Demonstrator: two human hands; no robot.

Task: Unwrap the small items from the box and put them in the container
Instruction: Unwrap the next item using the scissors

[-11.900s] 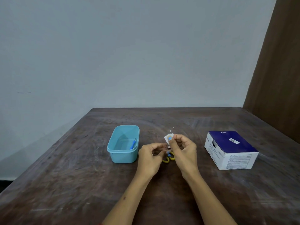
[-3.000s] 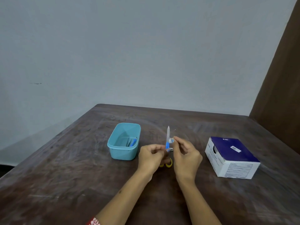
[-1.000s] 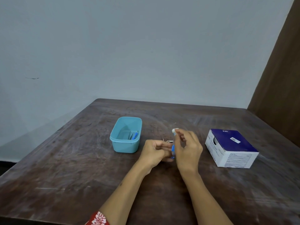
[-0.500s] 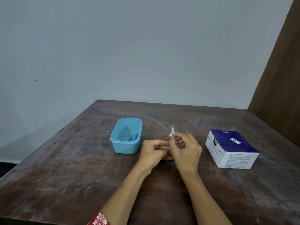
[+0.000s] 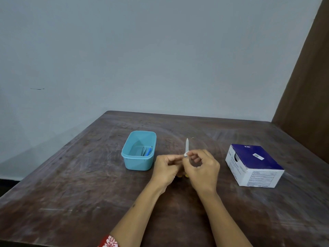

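Observation:
Both hands meet at the middle of the table. My left hand [image 5: 166, 168] and my right hand [image 5: 203, 168] pinch a small wrapped item [image 5: 186, 147] between their fingertips; its pale thin wrapper stands upright above the fingers, with a bit of blue at its base. A light blue container [image 5: 140, 164] stands just left of my left hand and holds a few pale pieces and a blue item. The blue and white box [image 5: 254, 166] rests to the right of my right hand, its round opening facing left.
A yellow-handled object [image 5: 183, 175] lies on the wooden table [image 5: 89, 193] under my hands, mostly hidden. A grey wall rises behind the table's far edge, and a brown panel [image 5: 306, 86] stands at the right.
The pale wrapper now stands taller above my fingers than half a second ago. Both hands stay together in the same spot; the container and box have not moved.

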